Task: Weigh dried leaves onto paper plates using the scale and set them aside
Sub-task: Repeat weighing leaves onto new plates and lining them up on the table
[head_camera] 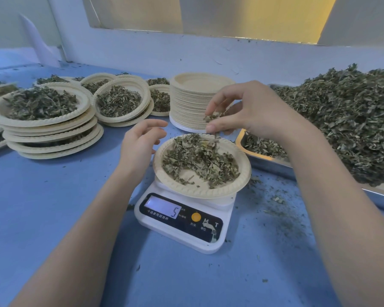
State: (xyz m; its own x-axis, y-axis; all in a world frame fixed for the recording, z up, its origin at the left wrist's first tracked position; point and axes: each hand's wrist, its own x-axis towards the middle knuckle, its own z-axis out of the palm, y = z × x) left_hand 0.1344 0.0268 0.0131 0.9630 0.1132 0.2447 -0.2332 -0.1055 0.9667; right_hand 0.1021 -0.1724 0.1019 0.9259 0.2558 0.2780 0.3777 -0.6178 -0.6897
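Paper plate (245, 171) on the scale (182, 220), topping-up under way.
Right hand (253, 111) pinches dried leaves (212, 118) above it; left hand (140, 142) hovers relaxed; next, sprinkle sparingly.

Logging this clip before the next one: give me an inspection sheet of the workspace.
Surface: blue table, leaf crumbs scattered at right.
Job's things: scale reads 5; paper plate with leaves on it; empty plate stack; filled plates stacked left; metal tray heaped with dried leaves.
Clutter: nothing seen.
Grippers: right hand pinches leaves above the plate; left hand open, holding nothing.
Cables: nothing seen.
Surroundings: white wall.
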